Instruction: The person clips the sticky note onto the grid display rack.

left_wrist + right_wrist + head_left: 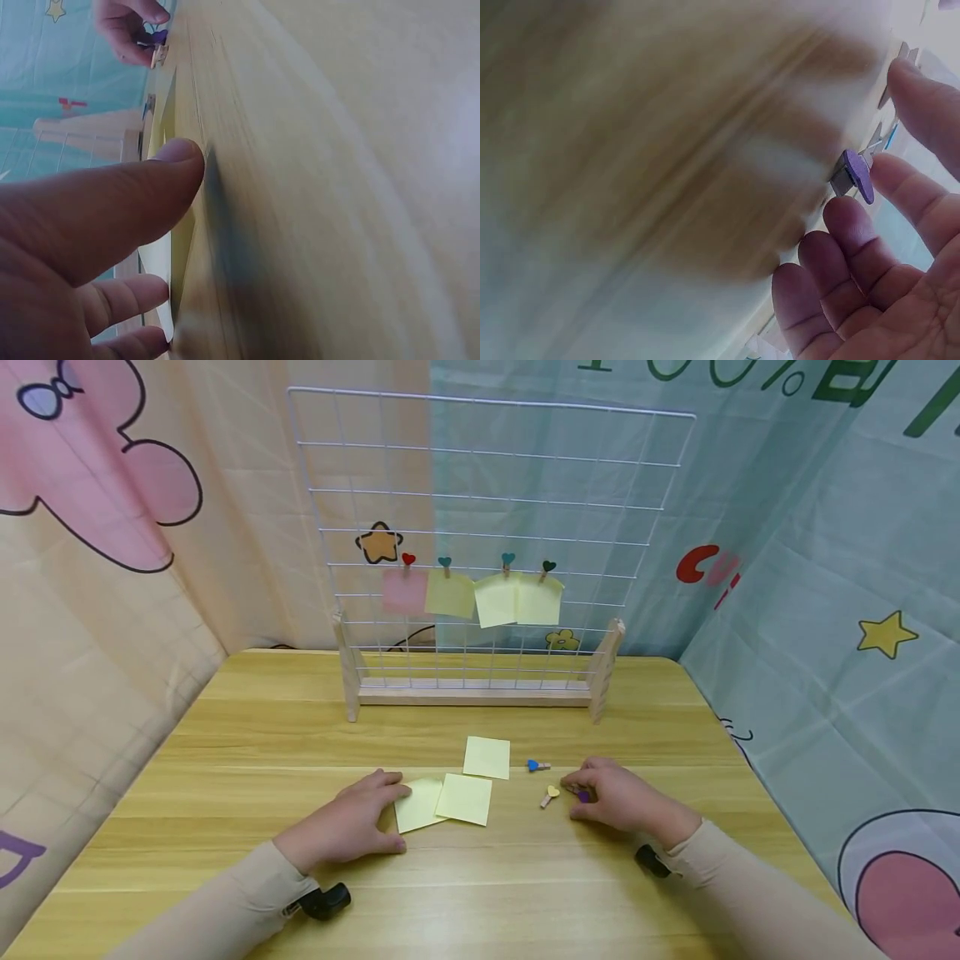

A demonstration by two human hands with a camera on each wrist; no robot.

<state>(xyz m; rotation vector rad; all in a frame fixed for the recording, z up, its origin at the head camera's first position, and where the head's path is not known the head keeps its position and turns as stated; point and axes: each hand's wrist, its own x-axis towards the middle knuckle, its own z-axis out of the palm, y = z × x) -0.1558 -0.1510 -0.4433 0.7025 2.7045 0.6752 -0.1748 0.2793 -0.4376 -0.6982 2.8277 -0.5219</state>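
My left hand lies at the left edge of a pale yellow sticky note, fingertips at the paper and thumb spread apart on the near side. A second yellow note overlaps that one, and a third note lies just behind. My right hand reaches over a purple heart clothespin. In the right wrist view its index and middle fingertips are right at the clip, while the thumb stands away from it. Left of this hand lie a yellow heart clothespin and a blue heart clothespin.
A white wire grid stands in a wooden base at the back of the table. Clothespins hold a pink note and several yellow notes on it. Printed curtains surround the table.
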